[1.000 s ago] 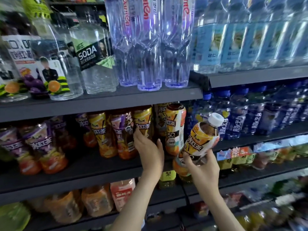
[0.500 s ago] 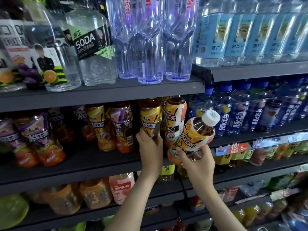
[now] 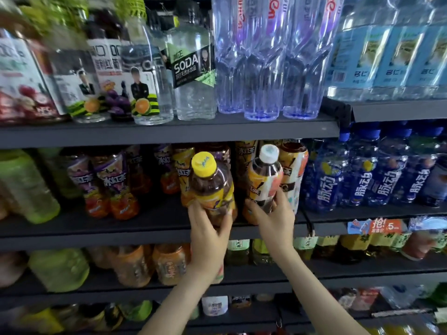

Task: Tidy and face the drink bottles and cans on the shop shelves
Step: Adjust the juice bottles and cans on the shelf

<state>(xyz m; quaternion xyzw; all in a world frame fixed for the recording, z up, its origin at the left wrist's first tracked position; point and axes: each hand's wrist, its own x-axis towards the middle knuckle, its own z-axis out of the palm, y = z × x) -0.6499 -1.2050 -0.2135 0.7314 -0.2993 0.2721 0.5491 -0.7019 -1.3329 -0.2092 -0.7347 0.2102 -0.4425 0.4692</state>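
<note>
Both hands busy on the dark grey metal middle shelf [image 3: 121,229]. Left hand [image 3: 208,229] grips the lower body of a yellow-capped brown-tea plastic bottle [image 3: 212,187], fingers curled round it. Right hand [image 3: 273,221] grips the bottom of a white-capped plastic bottle with an orange and white label [image 3: 264,183]. Both bottles are tilted, caps leaning toward the camera, bases near the shelf's front edge. Can't tell if either base touches the shelf. Matching tea bottles stand behind, purple-labelled tea bottles [image 3: 108,182] to the left, blue-labelled drink bottles [image 3: 362,182] just beside on the right. Step looks like mid-facing: two bottles in hand, not yet seated. Next move likely calls for standing each upright at the front edge, labels turned out, without knocking the neighbours.
</note>
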